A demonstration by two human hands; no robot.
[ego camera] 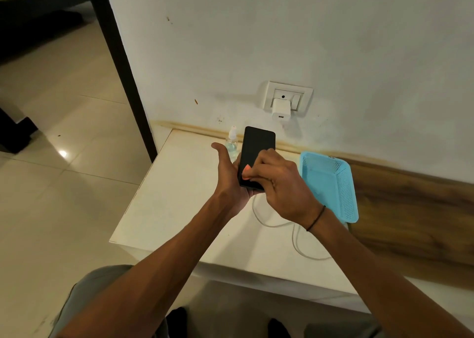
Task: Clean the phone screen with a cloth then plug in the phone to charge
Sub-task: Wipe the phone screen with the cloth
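A black phone (257, 147) is held upright above the white table (174, 209), screen toward me. My left hand (228, 176) grips its lower left edge from behind, thumb raised. My right hand (279, 181) presses on the lower part of the screen, fingers bunched over a small orange-pink cloth (247, 169) that is mostly hidden. A white charger adapter (280, 109) sits in the wall socket (287, 97). A white cable (295, 237) lies looped on the table under my right wrist, its ends hidden.
A small spray bottle (232, 142) stands at the table's back edge, just behind my left thumb. A light blue perforated basket (331, 183) rests at the right. Wooden panel lies right of the table, tiled floor to the left.
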